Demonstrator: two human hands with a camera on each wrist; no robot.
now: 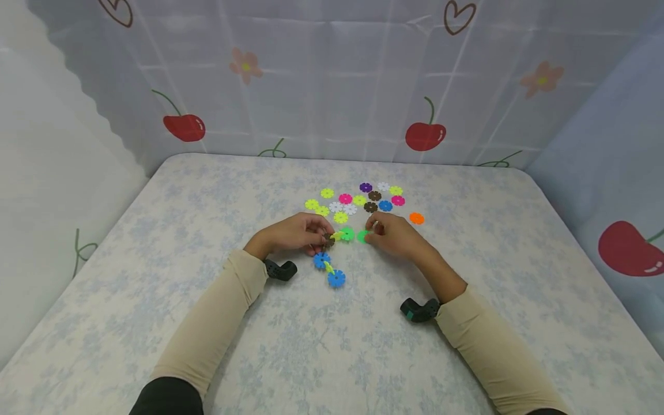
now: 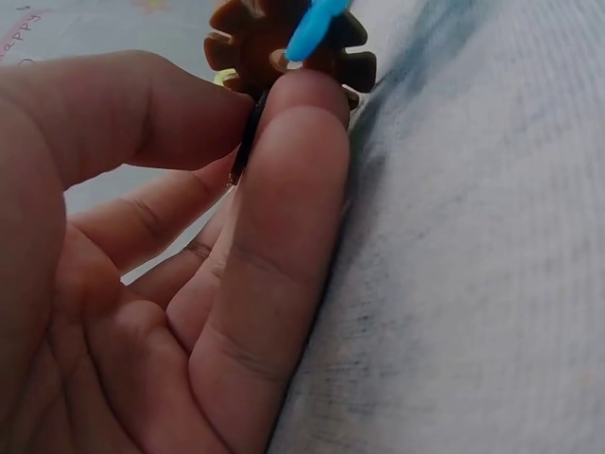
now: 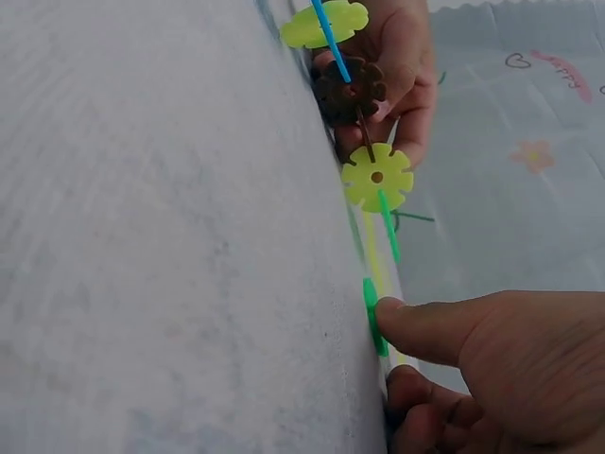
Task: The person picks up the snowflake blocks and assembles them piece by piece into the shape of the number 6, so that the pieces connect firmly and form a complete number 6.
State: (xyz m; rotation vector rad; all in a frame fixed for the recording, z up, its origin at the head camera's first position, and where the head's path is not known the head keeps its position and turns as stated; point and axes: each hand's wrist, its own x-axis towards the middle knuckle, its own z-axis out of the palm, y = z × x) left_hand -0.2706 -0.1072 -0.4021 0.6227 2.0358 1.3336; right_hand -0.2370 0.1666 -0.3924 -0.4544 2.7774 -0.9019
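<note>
Notched plastic discs are joined edge to edge in a chain. My left hand pinches a brown disc of this chain between thumb and fingers. From it, a blue disc, a yellow disc and another blue disc trail toward me. On its other side, a yellow disc links to a green disc. My right hand holds a separate green disc at the tabletop, thumb on it and fingers curled close by. A small gap separates the two green discs.
Several loose discs lie beyond my hands, among them a purple disc, a pink disc and a white disc. An orange disc lies farther right. A patterned cloth covers the table; a printed curtain hangs behind.
</note>
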